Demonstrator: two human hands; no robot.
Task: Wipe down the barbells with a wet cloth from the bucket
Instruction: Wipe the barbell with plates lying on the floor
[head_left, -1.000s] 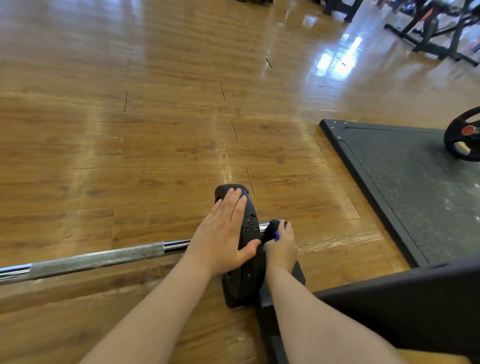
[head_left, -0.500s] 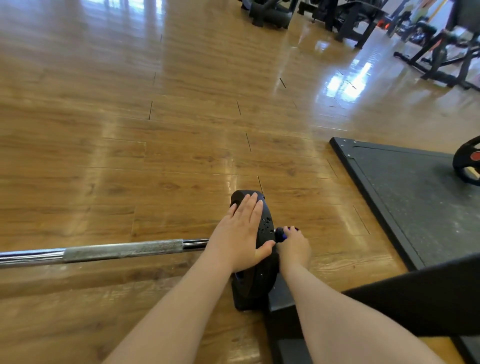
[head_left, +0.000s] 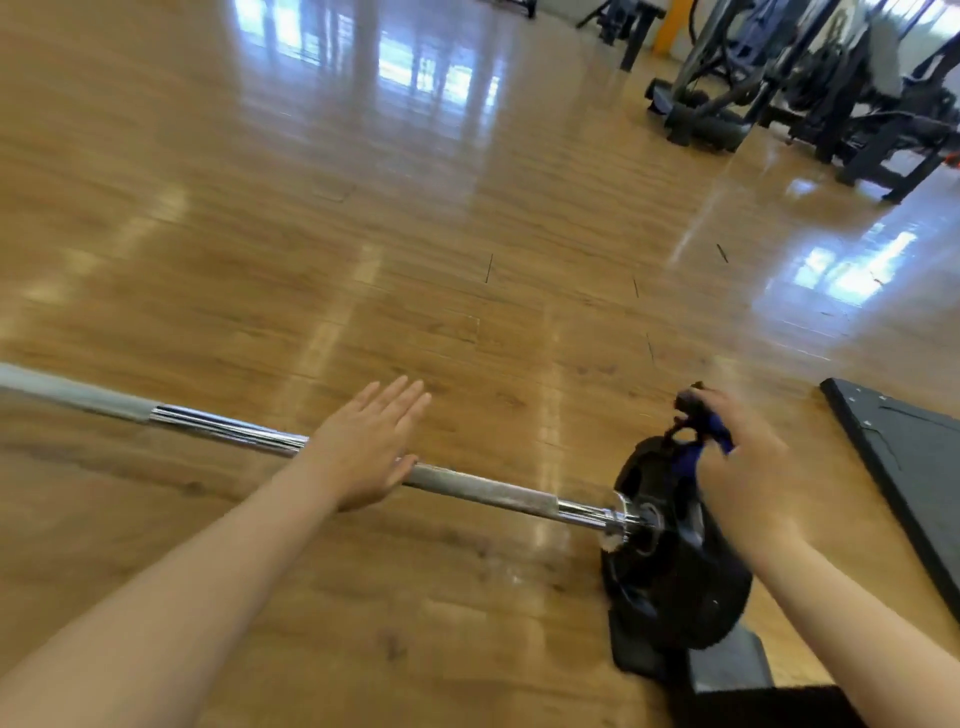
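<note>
Gripping the dark blue cloth in my right hand above the weight plate, I hold my left hand flat and released over the barbell, perhaps touching it; blur hides that. Wiping the shaft looks next: cloth down, wrapped round the bar.

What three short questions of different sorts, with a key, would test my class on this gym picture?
1. True or false: the left hand grips the long steel barbell bar.
2. Which hand holds the dark blue and black cloth?
3. Multiple choice: the round black weight plate sits A) at the bar's right end, B) on the grey rubber mat, C) beside the gym machines.

Key: 1 false, its fingers are straight, over the bar. 2 the right hand. 3 A.
</note>
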